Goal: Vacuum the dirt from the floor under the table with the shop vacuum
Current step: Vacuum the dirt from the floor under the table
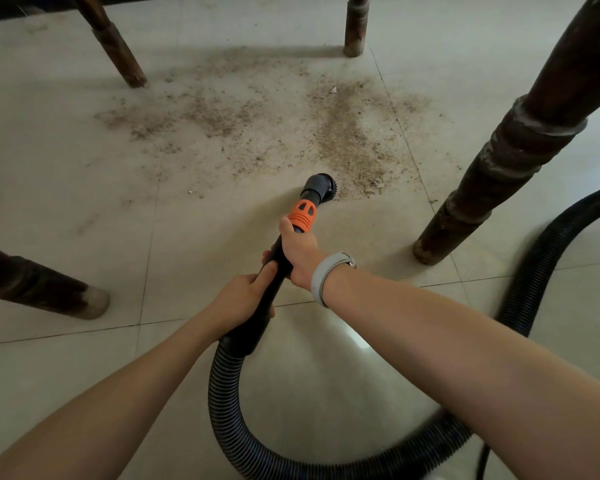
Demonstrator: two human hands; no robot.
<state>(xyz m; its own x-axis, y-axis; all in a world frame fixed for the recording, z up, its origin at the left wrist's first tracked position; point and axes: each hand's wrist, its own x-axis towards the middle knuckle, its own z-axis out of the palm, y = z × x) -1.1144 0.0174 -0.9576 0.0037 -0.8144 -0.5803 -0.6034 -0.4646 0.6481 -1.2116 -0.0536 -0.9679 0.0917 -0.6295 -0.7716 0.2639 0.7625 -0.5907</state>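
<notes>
Brown dirt (pixel 347 140) lies scattered over the pale tiled floor (pixel 66 188) between the table legs, thickest in a streak at the right. A black vacuum wand (pixel 274 271) with an orange collar (pixel 302 215) ends in a round brush nozzle (pixel 321 185), which touches the floor at the near edge of that streak. My right hand (pixel 298 254) grips the wand just behind the collar. Lower on the wand, my left hand (pixel 243 296) holds it near the hose joint. The ribbed black hose (pixel 243 441) loops back toward me and off to the right.
Four dark wooden table legs stand around the dirt: one far left (pixel 115 46), one far middle (pixel 355 26), a thick one near right (pixel 492 168), one near left (pixel 42 282). The hose (pixel 541 265) curves past the right leg. A grey band (pixel 326 275) circles my right wrist.
</notes>
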